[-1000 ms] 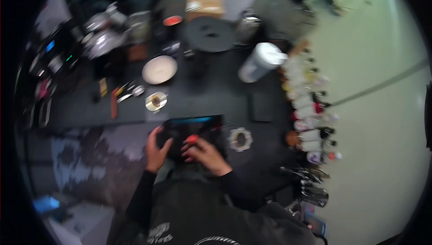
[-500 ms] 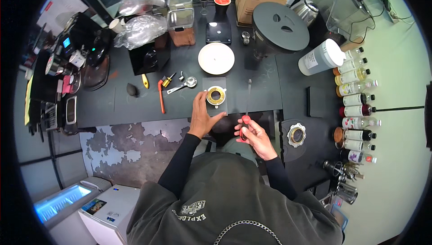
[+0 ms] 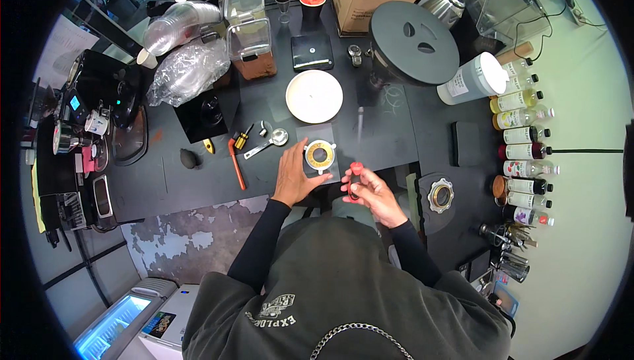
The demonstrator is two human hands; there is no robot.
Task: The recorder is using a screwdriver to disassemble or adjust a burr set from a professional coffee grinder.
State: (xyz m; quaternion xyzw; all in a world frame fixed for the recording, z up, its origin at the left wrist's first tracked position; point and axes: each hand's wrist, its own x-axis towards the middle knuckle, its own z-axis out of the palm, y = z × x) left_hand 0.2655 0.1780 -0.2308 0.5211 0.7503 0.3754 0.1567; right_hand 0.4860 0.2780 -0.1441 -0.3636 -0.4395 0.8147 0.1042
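Observation:
A round white metal part (image 3: pixel 309 162) with small side lugs and a gold ring in its middle sits on a grey square sheet near the table's front edge. My left hand (image 3: pixel 295 176) curves around its left and front sides, fingertips at one edge and thumb by the front lug. In my right hand (image 3: pixel 372 196) is a screwdriver (image 3: pixel 356 170) with a red and black handle; its blurred shaft points away from me, right of the metal part. The fingers are wrapped round the handle.
Left of the part lie a steel scoop (image 3: pixel 279 137), a yellow-handled screwdriver (image 3: pixel 244 137), a red-orange tool (image 3: pixel 236 168) and a dark bulb (image 3: pixel 189 158). Beyond stands a cream plate (image 3: pixel 314 96). A scalloped metal ring (image 3: pixel 440 195) rests on the right counter, near several bottles (image 3: pixel 525 151).
The view has shifted slightly, so the table appears lower. My left thumb has come closer to the metal part. The screwdriver stays in my right hand, its shaft tilted a little differently.

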